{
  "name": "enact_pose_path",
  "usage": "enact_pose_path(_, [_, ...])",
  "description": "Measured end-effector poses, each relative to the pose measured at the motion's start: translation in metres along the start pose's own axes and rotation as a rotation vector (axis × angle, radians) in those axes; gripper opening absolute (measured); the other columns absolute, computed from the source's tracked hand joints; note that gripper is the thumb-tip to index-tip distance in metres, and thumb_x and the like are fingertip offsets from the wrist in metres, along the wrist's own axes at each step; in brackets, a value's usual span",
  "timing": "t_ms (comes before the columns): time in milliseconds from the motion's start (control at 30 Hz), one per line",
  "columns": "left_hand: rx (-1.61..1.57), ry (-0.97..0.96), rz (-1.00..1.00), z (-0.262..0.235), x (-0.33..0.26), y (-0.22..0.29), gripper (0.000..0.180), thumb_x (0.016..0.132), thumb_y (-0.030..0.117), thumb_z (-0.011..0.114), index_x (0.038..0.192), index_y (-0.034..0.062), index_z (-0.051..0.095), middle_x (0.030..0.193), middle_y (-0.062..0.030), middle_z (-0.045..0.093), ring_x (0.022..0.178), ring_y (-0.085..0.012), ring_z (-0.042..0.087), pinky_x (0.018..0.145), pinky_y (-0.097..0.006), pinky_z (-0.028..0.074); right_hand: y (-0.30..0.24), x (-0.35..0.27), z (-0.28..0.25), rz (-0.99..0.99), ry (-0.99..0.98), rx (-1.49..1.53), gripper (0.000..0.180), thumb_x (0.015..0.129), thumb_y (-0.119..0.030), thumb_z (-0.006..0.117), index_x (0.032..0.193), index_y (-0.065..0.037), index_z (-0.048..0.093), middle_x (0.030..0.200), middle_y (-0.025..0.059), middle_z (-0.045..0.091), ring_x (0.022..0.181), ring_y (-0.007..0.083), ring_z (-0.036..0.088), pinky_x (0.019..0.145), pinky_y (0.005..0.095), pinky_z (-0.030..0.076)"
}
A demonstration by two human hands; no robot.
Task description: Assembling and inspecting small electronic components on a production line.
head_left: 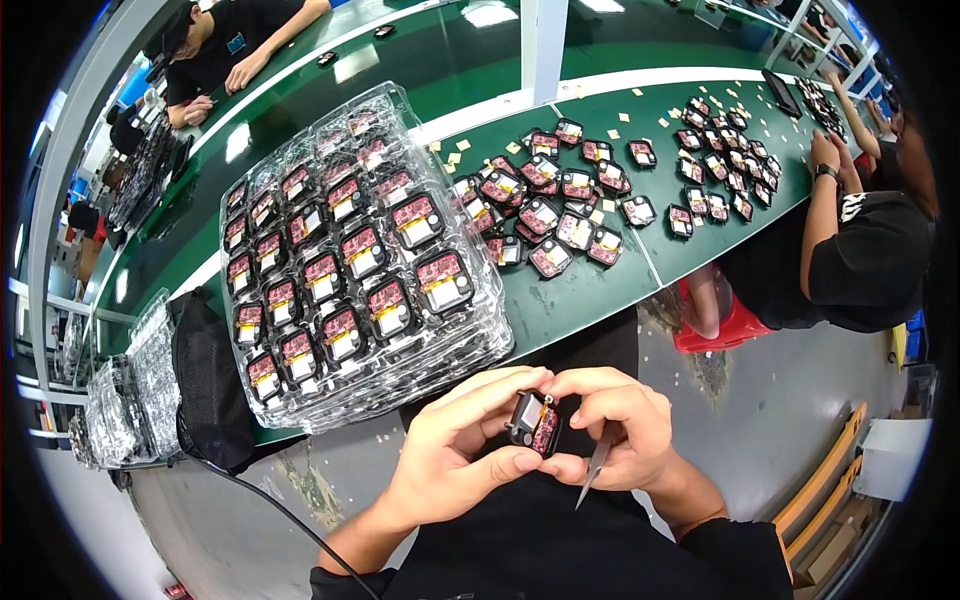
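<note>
In front of my body, my left hand (463, 446) is closed around the edge of a small black device case (535, 423). Its open side shows a red circuit board, a silver-white battery-like block and a strip of yellow tape. My right hand (622, 428) is closed too, with thumb and fingertips touching the right side of the same case. A thin pointed metal tool (594, 474), which looks like tweezers, is tucked in the right hand with its tip pointing down, away from the case. The fingers hide part of the case.
Stacked clear plastic trays (375, 375) full of similar cases stand at the left of the green bench (560, 312). Loose cases (575, 232) and small yellowish pieces lie to their right. A black mesh bag (212, 380) sits beside the trays. Co-workers sit right and far left.
</note>
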State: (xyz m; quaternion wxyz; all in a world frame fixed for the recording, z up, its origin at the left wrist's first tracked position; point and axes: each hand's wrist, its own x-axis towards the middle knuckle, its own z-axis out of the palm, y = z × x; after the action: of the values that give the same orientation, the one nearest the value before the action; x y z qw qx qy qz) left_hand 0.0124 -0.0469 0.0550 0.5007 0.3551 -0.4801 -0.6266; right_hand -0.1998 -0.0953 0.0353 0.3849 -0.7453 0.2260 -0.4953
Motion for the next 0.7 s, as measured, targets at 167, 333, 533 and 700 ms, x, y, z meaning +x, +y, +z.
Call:
enact_pose_path(167, [-0.342,0.168,-0.005,0.009,-0.01,-0.031,0.061,0.086,0.006,0.086,0.138,-0.0066,0.057,0.136,-0.0167,0.059,0.124,-0.0236,0.061,0.105,-0.038,0.052,-0.001,-0.003,-0.001,0.169,-0.106,0.001,0.062,0.073,-0.032,0.097,0.112,-0.002,0.06,0.113,0.0168,0.068,0.067,0.0101,0.053,0.054,0.0246,0.048])
enact_pose_path(333, [-0.385,0.324,0.047,0.014,-0.017,-0.05,0.064,0.086,0.006,0.086,0.14,-0.0052,0.055,0.132,-0.0158,0.063,0.124,-0.0247,0.062,0.107,-0.039,0.051,0.003,-0.009,0.007,0.148,-0.1,-0.278,0.043,0.082,-0.019,0.089,0.113,-0.003,0.063,0.106,0.0126,0.062,0.07,0.0204,0.064,0.056,0.0297,0.054])
enact_pose_path(533, [-0.384,0.385,0.029,0.012,-0.022,-0.052,0.063,0.085,0.002,0.085,0.14,-0.0046,0.055,0.134,-0.0161,0.062,0.123,-0.0237,0.062,0.107,-0.038,0.05,0.015,-0.011,0.013,-0.096,-0.014,-0.577,0.028,0.076,-0.004,0.087,0.098,-0.001,0.071,0.086,0.009,0.067,0.064,0.0226,0.065,0.054,0.0322,0.052])
enact_pose_path(700, [-0.374,0.354,0.032,0.011,-0.021,-0.052,0.063,0.086,-0.001,0.084,0.141,-0.0053,0.054,0.134,-0.0157,0.062,0.122,-0.0222,0.062,0.102,-0.034,0.053,0.018,-0.012,0.013,-0.169,-0.01,-0.638,0.023,0.076,-0.004,0.087,0.093,-0.001,0.073,0.085,0.0084,0.066,0.06,0.0208,0.063,0.051,0.0306,0.049])
